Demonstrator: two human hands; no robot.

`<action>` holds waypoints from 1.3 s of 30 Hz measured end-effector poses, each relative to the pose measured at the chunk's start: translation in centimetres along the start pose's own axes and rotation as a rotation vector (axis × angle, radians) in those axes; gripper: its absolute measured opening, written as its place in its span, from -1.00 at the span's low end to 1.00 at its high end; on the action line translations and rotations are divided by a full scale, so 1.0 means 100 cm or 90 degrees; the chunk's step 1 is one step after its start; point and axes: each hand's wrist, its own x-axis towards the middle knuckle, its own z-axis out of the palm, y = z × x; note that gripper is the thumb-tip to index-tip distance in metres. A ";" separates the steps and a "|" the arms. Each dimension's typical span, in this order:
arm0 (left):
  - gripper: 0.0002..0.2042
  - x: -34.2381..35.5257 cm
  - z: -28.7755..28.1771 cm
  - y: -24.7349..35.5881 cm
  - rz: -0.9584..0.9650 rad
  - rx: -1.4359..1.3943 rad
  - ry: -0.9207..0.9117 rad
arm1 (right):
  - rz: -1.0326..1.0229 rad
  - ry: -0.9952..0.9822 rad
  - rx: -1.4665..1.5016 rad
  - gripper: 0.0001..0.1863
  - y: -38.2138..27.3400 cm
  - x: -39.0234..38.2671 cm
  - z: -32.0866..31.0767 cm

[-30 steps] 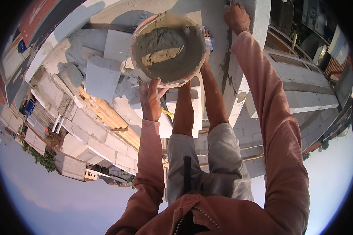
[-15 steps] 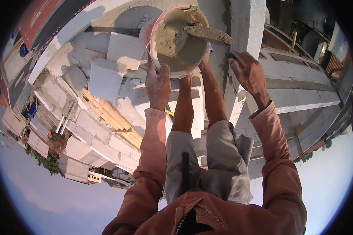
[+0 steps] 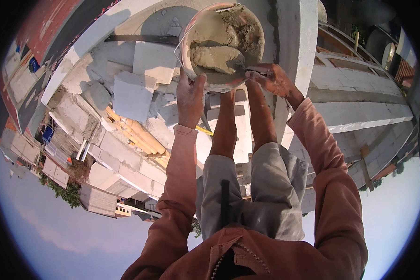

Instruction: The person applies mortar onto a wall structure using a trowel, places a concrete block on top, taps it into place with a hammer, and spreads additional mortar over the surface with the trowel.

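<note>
A round bucket (image 3: 185, 58) of wet grey mortar (image 3: 213, 33) is at the top centre, in front of my legs. My left hand (image 3: 190, 100) grips its near left rim, thumb on the inside. At the near right rim, my right hand (image 3: 276, 83) is closed round the dark handle of a trowel. The mortar-coated trowel blade (image 3: 218, 59) lies inside the bucket, against the mortar. The bucket's thin wire handle hangs at its left side.
Broken pale slabs (image 3: 134, 95) and rubble lie left of my legs. Yellowish poles (image 3: 130, 133) rest beside a block wall (image 3: 121, 161). A pale concrete beam (image 3: 297, 51) runs along the right, with more block walls beyond it. Sky shows past the edges.
My right hand has moved left to the bucket's rim. The trowel blade, earlier sticking out over the right rim, is now inside the bucket. My left hand keeps its grip.
</note>
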 end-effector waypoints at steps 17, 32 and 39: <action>-0.43 -0.026 -0.056 0.012 -0.100 -0.120 0.147 | -0.042 0.659 -0.230 -0.61 0.042 0.104 -0.045; -0.41 -0.044 -0.052 -0.017 -0.153 -0.168 0.144 | 0.081 0.679 0.008 -0.62 0.008 0.199 -0.020; -0.45 -0.045 -0.028 0.000 -0.117 -0.164 0.125 | 0.050 0.635 -0.085 -0.66 0.056 0.199 -0.032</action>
